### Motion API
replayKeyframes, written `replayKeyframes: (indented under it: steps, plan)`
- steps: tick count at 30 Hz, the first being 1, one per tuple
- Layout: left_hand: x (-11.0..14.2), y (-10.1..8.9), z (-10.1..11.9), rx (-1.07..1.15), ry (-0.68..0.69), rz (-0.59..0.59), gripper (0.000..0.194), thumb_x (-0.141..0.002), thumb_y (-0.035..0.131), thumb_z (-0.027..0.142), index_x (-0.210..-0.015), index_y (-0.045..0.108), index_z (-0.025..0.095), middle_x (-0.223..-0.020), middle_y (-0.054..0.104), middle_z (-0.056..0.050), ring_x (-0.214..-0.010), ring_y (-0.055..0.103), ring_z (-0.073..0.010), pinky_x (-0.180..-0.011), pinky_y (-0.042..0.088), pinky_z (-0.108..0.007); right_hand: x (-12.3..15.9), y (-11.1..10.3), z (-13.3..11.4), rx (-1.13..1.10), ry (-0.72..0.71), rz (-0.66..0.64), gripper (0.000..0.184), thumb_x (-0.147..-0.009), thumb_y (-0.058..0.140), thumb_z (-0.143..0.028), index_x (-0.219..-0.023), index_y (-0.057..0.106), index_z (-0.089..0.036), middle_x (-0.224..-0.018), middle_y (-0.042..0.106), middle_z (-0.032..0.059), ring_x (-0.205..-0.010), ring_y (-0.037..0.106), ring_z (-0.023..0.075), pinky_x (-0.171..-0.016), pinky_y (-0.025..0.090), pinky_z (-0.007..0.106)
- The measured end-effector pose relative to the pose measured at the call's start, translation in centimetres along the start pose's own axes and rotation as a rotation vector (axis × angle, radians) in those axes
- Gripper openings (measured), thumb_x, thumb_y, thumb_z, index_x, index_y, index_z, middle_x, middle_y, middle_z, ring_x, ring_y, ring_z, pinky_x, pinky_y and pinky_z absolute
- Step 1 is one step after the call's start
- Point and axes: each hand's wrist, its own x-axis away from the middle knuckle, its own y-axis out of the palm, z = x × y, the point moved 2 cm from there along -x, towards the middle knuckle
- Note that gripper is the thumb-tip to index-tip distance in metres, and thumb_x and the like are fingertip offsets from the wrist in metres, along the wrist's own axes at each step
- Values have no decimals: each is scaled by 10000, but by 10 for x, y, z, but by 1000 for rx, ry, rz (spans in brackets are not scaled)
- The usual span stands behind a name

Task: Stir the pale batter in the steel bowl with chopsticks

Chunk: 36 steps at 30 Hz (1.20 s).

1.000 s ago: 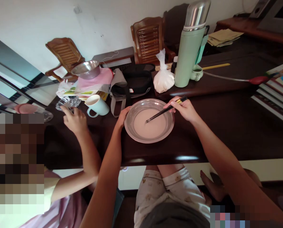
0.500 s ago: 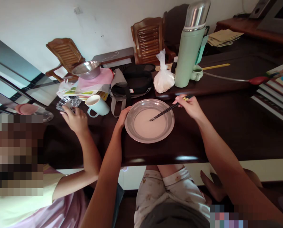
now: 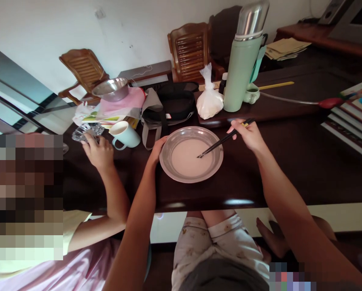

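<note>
A shallow metal bowl [image 3: 165, 161] stands on the dark table, holding a pale, milky liquid [image 3: 188, 159]. My left hand [image 3: 159, 148] grips its left rim, with the fingers partly hidden behind the edge. Black chopsticks [image 3: 221, 140] are held in my right hand [image 3: 246, 131], to the right of the bowl and above its rim. Their tips dip into the liquid near the middle of the bowl.
At left another person's hand [image 3: 98, 153] touches a clear glass dish [image 3: 85, 132] beside a white mug [image 3: 126, 135]. Behind the bowl are a dark bag [image 3: 177, 103], a tied plastic bag of white powder [image 3: 209, 103] and a tall green thermos [image 3: 243, 72]. Books [image 3: 353, 129] are stacked at right.
My right hand has shifted right, and the chopstick tips have moved slightly right and toward me in the liquid. The other person's head has come closer; my left hand stays put.
</note>
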Motion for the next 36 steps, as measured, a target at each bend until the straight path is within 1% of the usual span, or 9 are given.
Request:
replayKeyframes:
  steps: [5,10,15,18,22,26,29,33,36]
  plan:
    - [1,1,5,-67,8,-44,517,-833,278,649,-1020,631,321,-843,612,-14,-724,628,-175,-497,343,-322,4,14,-3,-5,-10,-186,378,-811,599,-553,-696,675,-201,-588,607,11,-548,569,137,-562,459,276]
    - [4,1,13,-168,27,-34,563,-840,188,637,-1120,579,344,-878,624,-31,-737,640,-193,-475,320,-313,2,4,-1,44,-8,-29,412,-809,580,-584,-656,655,-209,-471,540,-6,-495,524,138,-552,451,288]
    - [6,-2,16,-154,15,-18,503,-814,260,662,-1211,502,471,-874,609,-14,-656,604,-164,-419,296,-275,3,12,-3,0,5,-174,403,-819,578,-570,-677,650,-200,-512,567,-3,-517,543,137,-562,449,282]
    - [7,-3,16,-112,-6,-11,469,-786,331,704,-1214,468,572,-909,624,30,-654,599,-159,-418,351,-295,2,12,-1,21,-16,-146,367,-825,584,-551,-716,655,-207,-560,601,4,-570,573,149,-608,462,292]
    - [8,-3,16,-105,3,-2,533,-759,369,751,-1251,463,570,-1004,649,50,-741,641,-187,-471,458,-347,1,2,1,43,-8,-17,376,-830,587,-533,-657,650,-205,-480,545,-8,-504,529,136,-577,448,284]
    - [7,-2,18,-59,21,-32,498,-750,418,754,-1217,486,596,-1038,657,85,-821,659,-189,-541,518,-367,3,11,-3,-1,8,-166,381,-837,578,-529,-664,649,-198,-507,559,-7,-509,544,133,-562,445,274]
    - [7,-2,17,-78,24,-24,512,-750,408,757,-1228,480,588,-1024,658,77,-810,659,-193,-531,518,-370,3,13,-4,6,-6,-186,351,-825,598,-525,-701,661,-202,-588,611,6,-569,582,141,-598,458,275]
    - [6,-4,14,-83,15,-20,479,-773,369,733,-1218,475,593,-993,653,65,-765,648,-189,-495,483,-356,1,1,-3,34,-17,-18,382,-835,582,-529,-642,653,-207,-485,549,-7,-495,528,129,-562,433,275]
    - [6,-2,12,-81,-4,-29,463,-787,347,716,-1210,483,584,-987,648,45,-737,637,-185,-459,443,-337,2,5,-4,5,7,-97,396,-833,580,-537,-631,647,-203,-479,541,-8,-477,523,128,-541,432,276]
